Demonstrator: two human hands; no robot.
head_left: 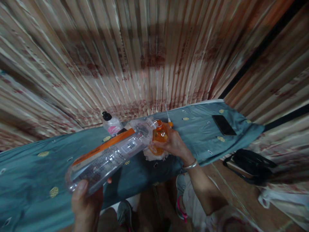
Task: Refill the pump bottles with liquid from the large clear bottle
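Observation:
A large clear plastic bottle [113, 156] with an orange-edged label lies tilted in my left hand [85, 203], which grips it near its base. Its neck end meets a see-through orange container [159, 134] at the upper middle. My right hand [174, 144], with a bangle at the wrist, has its fingers wrapped round that container. Beneath the container is a crumpled whitish piece [155, 157], partly covered. An orange nozzle with a thin clear tube [169, 119] stands just beyond my right fingers. I cannot tell whether liquid is passing between the two.
A clear bottle with a black cap [112, 125] stands behind the large bottle. On the teal cloth [193, 135] at right lies a dark phone [224, 125]. Pleated curtains [154, 58] hang behind. A black bag [248, 164] rests on the floor at right.

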